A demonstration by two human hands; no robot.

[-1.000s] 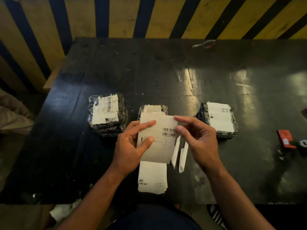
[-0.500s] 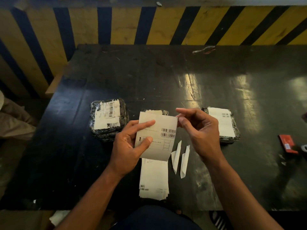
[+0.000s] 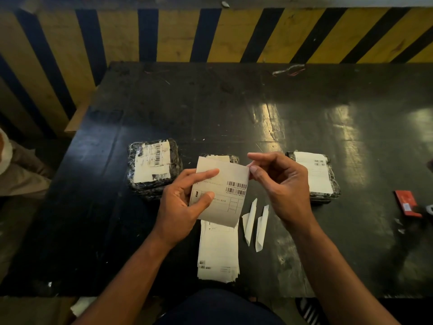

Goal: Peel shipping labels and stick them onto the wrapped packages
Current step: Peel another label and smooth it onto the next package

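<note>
Two outer packages point(image 3: 154, 168) point(image 3: 314, 175) were already labelled. A label point(image 3: 222, 191) was held above the middle package point(image 3: 220, 158) by the left hand point(image 3: 185, 202), its corner pinched by the right hand point(image 3: 281, 184); peeling seemed unfinished. A stack point(image 3: 218, 252) was left.

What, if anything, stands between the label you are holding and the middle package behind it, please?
Nothing visible does. The label, held by the left hand and pinched at its corner by the right hand, hangs just in front of the middle package, hiding most of it.
</note>
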